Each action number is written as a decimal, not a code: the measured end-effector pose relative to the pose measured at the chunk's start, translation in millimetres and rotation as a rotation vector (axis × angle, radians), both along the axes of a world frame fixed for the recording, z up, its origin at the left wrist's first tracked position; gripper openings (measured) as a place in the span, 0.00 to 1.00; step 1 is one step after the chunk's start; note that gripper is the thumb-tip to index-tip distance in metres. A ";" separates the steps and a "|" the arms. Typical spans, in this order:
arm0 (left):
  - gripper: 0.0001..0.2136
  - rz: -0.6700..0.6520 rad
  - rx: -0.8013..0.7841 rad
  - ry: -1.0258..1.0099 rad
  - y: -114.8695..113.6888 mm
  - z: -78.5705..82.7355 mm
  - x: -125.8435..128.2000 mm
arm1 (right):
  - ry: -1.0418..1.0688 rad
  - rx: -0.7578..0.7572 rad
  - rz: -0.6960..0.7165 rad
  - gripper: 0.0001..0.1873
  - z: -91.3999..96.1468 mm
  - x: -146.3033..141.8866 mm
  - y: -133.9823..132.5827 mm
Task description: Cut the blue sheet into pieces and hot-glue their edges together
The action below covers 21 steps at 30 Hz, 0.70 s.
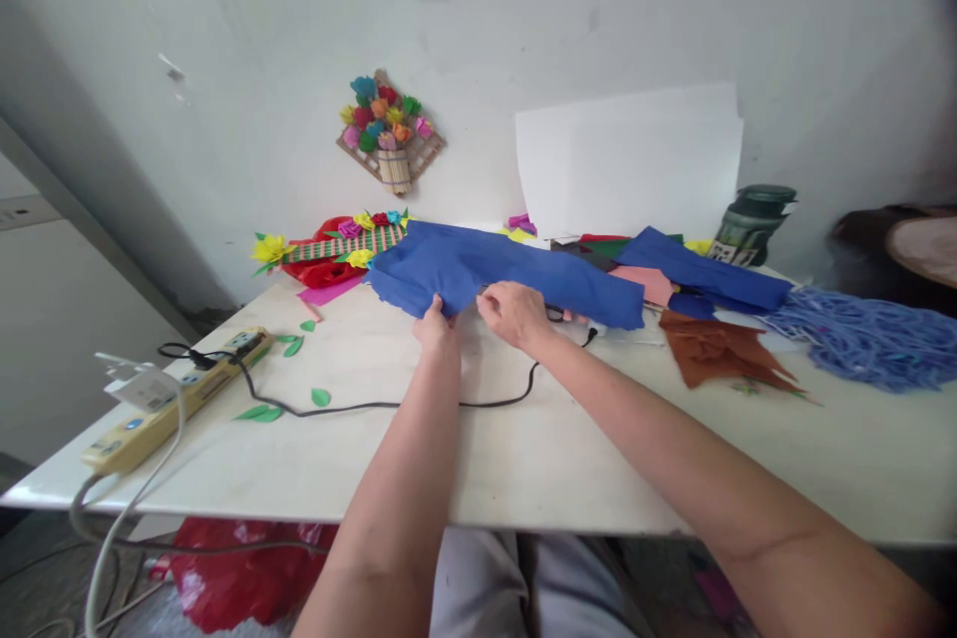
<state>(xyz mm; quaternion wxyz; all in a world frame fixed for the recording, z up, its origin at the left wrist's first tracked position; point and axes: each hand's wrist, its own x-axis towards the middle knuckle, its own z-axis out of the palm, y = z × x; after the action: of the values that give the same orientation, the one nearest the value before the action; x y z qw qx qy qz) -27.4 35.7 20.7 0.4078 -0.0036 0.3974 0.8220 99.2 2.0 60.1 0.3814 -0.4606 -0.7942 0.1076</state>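
Observation:
A wide blue sheet of crepe paper is spread across the back of the white table, its near edge lifted at the left. My left hand grips that near edge, with the thumb on top and the other fingers mostly hidden. Just to the right, my right hand is closed in a pinch at the same edge of the blue paper; its fingertips partly cover what they hold. Beside the right hand, a dark loop shows from under the paper. A black cable runs on the table beneath my forearms.
A power strip with plugs lies at the left, near green paper leaves. Paper flowers on a striped strip are at the back left. Brown paper, blue yarn and a dark bottle are at the right.

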 end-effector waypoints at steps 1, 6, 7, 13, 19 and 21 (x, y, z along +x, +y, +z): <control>0.09 -0.001 0.003 -0.003 -0.4 0.6 0.9 | 0.153 -0.216 0.002 0.19 0.3 -4.5 0.9; 0.08 -0.037 0.030 0.009 -2.5 3.1 8.2 | 0.868 -0.985 0.051 0.26 -0.2 -17.4 11.4; 0.08 -0.047 0.042 0.006 -3.0 3.4 9.7 | 0.930 -1.021 0.050 0.26 -0.7 -19.2 13.0; 0.08 -0.096 0.104 -0.019 -8.5 6.2 18.6 | 1.177 -0.958 -0.003 0.18 -2.3 -33.1 22.2; 0.10 -0.110 0.139 -0.020 -11.3 9.9 22.9 | 1.290 -0.805 -0.135 0.08 -3.5 -38.9 29.3; 0.11 -0.120 0.148 -0.025 -11.1 10.6 23.6 | 1.291 -0.784 -0.158 0.05 -5.0 -37.4 31.0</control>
<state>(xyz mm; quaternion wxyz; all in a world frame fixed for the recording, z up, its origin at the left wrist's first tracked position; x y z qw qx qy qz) -3.8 24.6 31.3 0.4603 0.0402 0.3301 0.8231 61.8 33.1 55.1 0.5855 -0.4635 -0.2818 0.6024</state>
